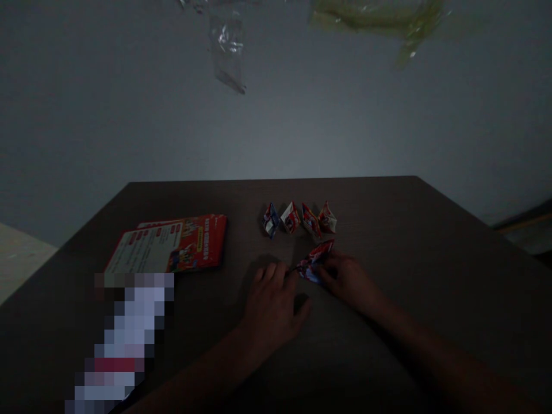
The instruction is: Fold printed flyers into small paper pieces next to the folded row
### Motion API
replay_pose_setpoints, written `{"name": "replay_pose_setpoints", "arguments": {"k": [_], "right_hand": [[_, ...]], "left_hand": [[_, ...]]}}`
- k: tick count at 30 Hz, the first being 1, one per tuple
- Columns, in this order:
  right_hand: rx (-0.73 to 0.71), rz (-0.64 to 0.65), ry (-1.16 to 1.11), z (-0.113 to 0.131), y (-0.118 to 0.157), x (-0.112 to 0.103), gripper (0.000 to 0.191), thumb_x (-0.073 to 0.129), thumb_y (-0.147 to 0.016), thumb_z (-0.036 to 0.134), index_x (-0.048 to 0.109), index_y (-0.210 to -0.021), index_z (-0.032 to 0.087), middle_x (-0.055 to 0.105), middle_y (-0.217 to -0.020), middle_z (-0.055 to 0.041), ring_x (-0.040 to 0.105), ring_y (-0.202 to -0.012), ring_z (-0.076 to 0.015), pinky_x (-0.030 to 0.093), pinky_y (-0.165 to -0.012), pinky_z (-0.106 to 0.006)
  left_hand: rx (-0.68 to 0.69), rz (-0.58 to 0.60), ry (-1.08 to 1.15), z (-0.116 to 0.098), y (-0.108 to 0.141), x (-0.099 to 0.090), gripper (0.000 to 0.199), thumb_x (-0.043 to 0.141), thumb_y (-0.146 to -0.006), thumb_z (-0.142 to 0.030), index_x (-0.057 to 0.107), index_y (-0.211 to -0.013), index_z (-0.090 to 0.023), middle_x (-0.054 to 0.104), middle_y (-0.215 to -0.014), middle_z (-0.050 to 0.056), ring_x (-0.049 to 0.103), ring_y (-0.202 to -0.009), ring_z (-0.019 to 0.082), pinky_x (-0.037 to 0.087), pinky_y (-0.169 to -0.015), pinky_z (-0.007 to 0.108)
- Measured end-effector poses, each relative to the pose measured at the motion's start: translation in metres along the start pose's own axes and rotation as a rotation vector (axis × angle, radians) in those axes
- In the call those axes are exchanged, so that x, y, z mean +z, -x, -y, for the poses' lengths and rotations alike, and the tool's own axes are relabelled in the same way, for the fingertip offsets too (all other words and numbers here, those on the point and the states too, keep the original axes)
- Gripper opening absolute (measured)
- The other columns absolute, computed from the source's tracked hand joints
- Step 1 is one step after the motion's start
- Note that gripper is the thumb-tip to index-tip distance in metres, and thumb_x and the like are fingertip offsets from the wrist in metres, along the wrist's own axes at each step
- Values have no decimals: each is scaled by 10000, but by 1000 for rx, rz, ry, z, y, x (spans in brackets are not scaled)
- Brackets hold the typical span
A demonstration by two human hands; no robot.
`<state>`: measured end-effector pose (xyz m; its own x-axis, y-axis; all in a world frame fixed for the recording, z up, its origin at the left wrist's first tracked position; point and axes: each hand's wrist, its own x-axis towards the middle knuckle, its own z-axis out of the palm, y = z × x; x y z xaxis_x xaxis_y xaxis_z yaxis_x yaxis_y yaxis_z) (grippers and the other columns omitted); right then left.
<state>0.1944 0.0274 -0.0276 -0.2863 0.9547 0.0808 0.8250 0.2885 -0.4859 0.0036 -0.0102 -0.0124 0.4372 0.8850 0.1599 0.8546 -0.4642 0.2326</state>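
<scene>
My right hand (347, 282) pinches a small folded paper piece (318, 259), red on top and blue and white lower down, between thumb and fingers. To its left, my left hand (273, 299) rests on the table with its thumb spread from the fingers. Its index finger is close to the paper's left corner; in the dim light I cannot tell whether they touch. Just beyond the hands, several small folded paper boats stand in a row: a blue and white one (271, 221), a white and red one (290, 218), a red one (311, 221) and a pale one (328, 218).
Red and white printed booklets or sheets (200, 244) lie stacked on the dark table (379, 201) at the left. A pixelated pale strip (129, 328) covers the area in front of them. Clear plastic (228, 52) and yellowish tape (379, 20) hang on the wall behind.
</scene>
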Motion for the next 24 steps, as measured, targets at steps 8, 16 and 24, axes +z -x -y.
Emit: {"name": "replay_pose_setpoints", "arguments": {"k": [8, 16, 24], "right_hand": [[10, 9, 32, 1, 0, -2, 293, 475, -871, 277, 641, -659, 161, 639, -824, -78, 603, -680, -158, 427, -627, -244], [16, 4, 12, 3, 0, -3, 291, 476, -873, 274, 639, -659, 163, 637, -846, -74, 602, -686, -152, 429, -616, -237], [2, -8, 41, 1, 0, -2, 289, 477, -870, 283, 634, -655, 171, 647, -810, -71, 612, -683, -160, 432, -653, -253]], "left_hand": [[-19, 7, -26, 1, -1, -2, 341, 462, -849, -430, 595, -1031, -174, 535, -991, 91, 465, -972, 263, 361, -840, 418], [-6, -7, -33, 2, 0, 0, 343, 460, -851, -431, 589, -1044, -179, 529, -1003, 95, 461, -977, 264, 364, -839, 417], [-1, 12, -47, 1, 0, -2, 354, 469, -847, -429, 583, -1072, -182, 527, -1017, 93, 458, -988, 266, 365, -843, 419]]}}
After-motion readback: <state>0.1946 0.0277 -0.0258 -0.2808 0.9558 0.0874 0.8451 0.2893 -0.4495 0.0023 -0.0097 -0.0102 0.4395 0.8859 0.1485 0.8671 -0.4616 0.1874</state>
